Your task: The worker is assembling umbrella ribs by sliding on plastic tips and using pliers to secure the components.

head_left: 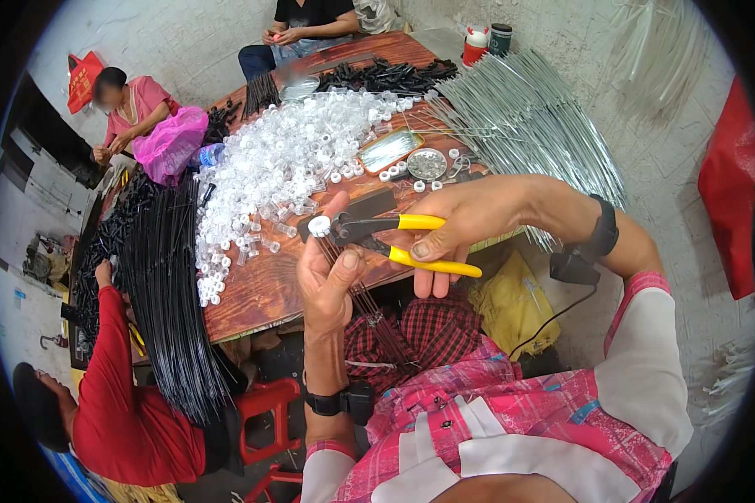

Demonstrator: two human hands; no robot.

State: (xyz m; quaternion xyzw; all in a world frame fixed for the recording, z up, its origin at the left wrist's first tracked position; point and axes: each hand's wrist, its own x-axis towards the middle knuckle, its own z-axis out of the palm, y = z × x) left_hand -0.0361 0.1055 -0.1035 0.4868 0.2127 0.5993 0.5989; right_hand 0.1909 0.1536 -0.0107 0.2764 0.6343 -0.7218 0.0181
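Observation:
My left hand (323, 289) is closed around several thin dark rods (362, 295) that run down toward my lap. A round white plastic cap (320, 225) sits at their upper end, between thumb and fingers. My right hand (470, 220) grips pliers (421, 222) with yellow handles, the thumb on the lower handle and the handles spread apart. The dark jaws are close beside the white cap, by my left fingers; whether they touch it I cannot tell. A dark flat block (371, 204) lies on the table behind the pliers.
The wooden table (256, 306) bears a heap of clear and white plastic caps (277, 151). Long black rods (172, 285) lie at left, silvery wires (533, 126) at right. A small tray (392, 151) and round dish (428, 164) stand near. Three other people sit around the table.

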